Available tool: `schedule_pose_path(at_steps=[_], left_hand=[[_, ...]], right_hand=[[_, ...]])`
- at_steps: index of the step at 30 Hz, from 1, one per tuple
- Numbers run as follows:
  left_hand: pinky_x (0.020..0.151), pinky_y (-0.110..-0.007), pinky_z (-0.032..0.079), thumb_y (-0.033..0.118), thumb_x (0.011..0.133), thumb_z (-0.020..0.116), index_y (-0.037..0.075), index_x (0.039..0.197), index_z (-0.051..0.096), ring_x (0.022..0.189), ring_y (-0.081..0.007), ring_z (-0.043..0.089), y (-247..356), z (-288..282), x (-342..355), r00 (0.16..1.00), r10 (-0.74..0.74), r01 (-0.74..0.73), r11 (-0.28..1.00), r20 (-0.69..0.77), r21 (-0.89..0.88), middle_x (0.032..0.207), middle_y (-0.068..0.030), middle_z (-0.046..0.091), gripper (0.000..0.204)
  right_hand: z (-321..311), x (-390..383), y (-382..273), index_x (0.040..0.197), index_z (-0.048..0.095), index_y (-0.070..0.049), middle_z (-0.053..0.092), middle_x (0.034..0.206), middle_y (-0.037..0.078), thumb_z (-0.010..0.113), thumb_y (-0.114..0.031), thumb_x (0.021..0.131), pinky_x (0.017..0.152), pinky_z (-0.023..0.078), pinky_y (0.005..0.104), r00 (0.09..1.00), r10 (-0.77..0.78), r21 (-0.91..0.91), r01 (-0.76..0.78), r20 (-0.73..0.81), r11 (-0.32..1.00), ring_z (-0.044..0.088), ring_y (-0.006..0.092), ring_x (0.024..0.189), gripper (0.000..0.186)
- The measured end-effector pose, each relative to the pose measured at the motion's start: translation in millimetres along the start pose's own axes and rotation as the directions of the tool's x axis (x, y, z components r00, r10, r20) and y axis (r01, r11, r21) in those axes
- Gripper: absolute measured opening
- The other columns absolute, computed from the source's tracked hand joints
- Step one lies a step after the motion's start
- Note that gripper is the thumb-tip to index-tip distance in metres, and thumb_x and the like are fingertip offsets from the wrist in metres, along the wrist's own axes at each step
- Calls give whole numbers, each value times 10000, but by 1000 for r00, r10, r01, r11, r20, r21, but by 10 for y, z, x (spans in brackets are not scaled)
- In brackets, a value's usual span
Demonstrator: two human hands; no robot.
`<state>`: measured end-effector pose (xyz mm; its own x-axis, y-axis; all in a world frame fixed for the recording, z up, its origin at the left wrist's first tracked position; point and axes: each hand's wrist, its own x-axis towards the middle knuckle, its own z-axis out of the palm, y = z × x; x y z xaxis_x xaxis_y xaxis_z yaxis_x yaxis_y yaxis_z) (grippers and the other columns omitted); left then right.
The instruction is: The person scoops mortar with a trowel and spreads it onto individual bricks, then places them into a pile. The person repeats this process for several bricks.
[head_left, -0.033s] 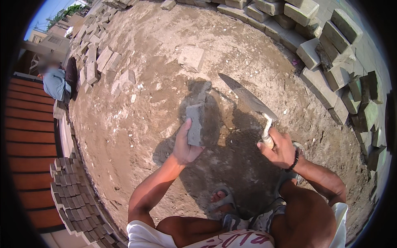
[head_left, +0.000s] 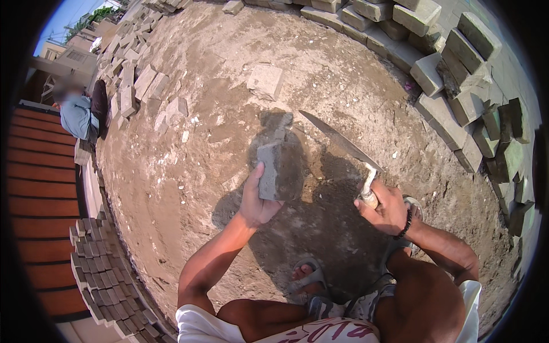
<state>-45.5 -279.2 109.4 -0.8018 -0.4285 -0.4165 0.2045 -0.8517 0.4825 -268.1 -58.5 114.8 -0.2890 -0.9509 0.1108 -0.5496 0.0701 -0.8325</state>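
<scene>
My left hand (head_left: pixel 258 197) is closed around a grey concrete paving block (head_left: pixel 270 171), thumb on its near face and fingers underneath. The block is held up over the dirt; its right side is darker and rough. In my right hand (head_left: pixel 389 207) is the handle of a trowel (head_left: pixel 338 137), fingers wrapped round it. The trowel's long pointed blade reaches up and left, seen nearly edge-on, with its tip beyond the block. Blade and block are apart.
Bare dirt ground (head_left: pixel 200 137) spreads around my feet. A loose block (head_left: pixel 265 82) lies ahead. Stacked blocks (head_left: pixel 446 123) line the right, scattered blocks (head_left: pixel 127 91) the far left, and more stacks (head_left: pixel 103 268) the near left beside an orange slatted gate (head_left: pixel 43 211). Another person (head_left: pixel 80 114) sits at far left.
The trowel blade has rolled more edge-on, and its tip has dipped slightly. The paving block has turned a little in my left hand, showing more of its dark side.
</scene>
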Motion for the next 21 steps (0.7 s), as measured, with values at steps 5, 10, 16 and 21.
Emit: schedule_pose_path(at_steps=[5, 10, 16, 21], left_hand=[[1042, -468, 462, 469, 1000, 472, 95, 1425, 432, 1193, -285, 572, 41, 106, 33, 999, -49, 48, 998, -12, -30, 1335, -105, 566, 567], [871, -466, 515, 508, 994, 457, 113, 1419, 447, 1088, -295, 619, -8, 47, -29, 989, -147, 147, 988, 5, -46, 1314, -118, 579, 580], [997, -551, 443, 517, 998, 427, 183, 1452, 424, 1243, -298, 529, -4, 60, -71, 991, -119, 117, 992, 60, 38, 1412, -91, 504, 564], [958, -526, 460, 521, 999, 422, 174, 1438, 436, 1224, -298, 542, -9, 33, -88, 995, -92, 89, 994, 42, 57, 1413, -97, 506, 559]], right_hand=[[266, -56, 20, 1036, 595, -39, 595, 794, 124, 695, -166, 796, 601, 529, 408, 965, -255, -38, 258, 68, 965, 630, 325, 657, 290], [463, 47, 240, 948, 541, -17, 599, 802, 162, 671, -154, 790, 616, 529, 447, 962, -194, -213, 234, 192, 948, 634, 360, 689, 246], [232, 458, 593, 979, 503, 43, 617, 689, 271, 618, -173, 860, 628, 498, 532, 960, 244, -324, -190, 135, 927, 634, 460, 708, 272], [334, 62, 92, 1010, 531, 2, 621, 741, 219, 647, -200, 848, 598, 521, 488, 983, -49, -187, 82, 177, 979, 649, 402, 674, 284]])
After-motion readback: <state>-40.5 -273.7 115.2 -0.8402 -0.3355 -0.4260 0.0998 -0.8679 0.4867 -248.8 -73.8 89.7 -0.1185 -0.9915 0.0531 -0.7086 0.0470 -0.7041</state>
